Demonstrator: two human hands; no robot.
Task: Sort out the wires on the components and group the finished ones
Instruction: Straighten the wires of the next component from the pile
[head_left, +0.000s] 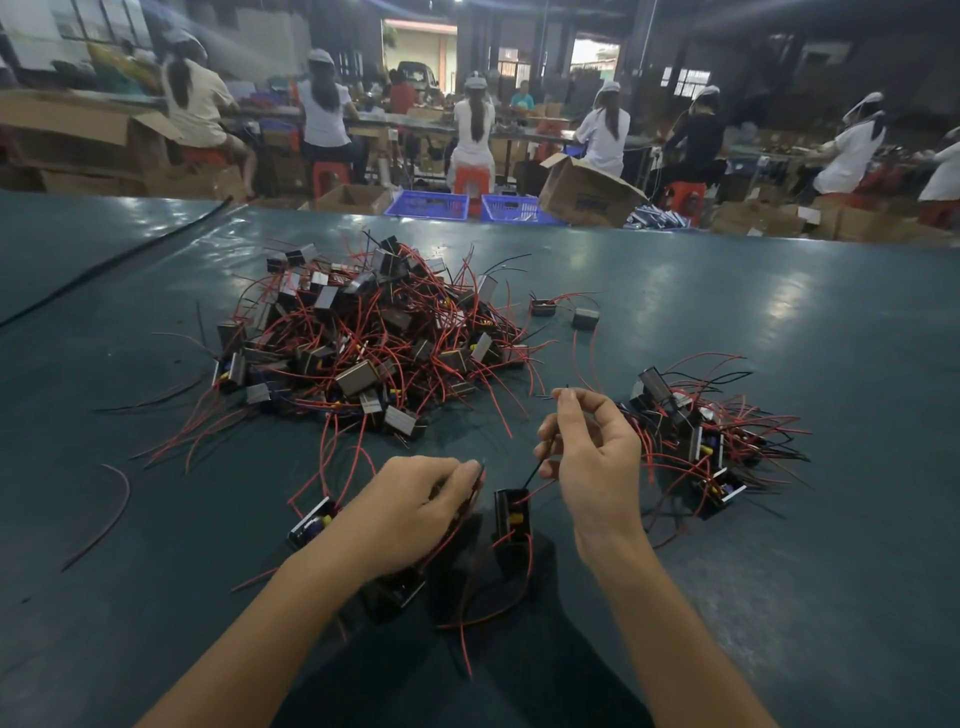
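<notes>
Component (511, 519) stands upright between the hands. Right hand (592, 457) pinches its black wire (531, 474), left hand (415, 506) pinches a second wire (482, 466). Likely finished pile (696, 441) is nearest the right hand.

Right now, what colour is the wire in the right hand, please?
The wire is black, best seen in head view.

Both my arms are bare skin all the way: my left forearm (270, 613) and right forearm (675, 623) are slim and smooth, narrowing to thin wrists. My left hand (415, 499) and right hand (592, 457) are bare too, with long, slender fingers and short, rounded nails. The dark patch at the near edge between my forearms may be my clothing; I cannot tell.
</notes>
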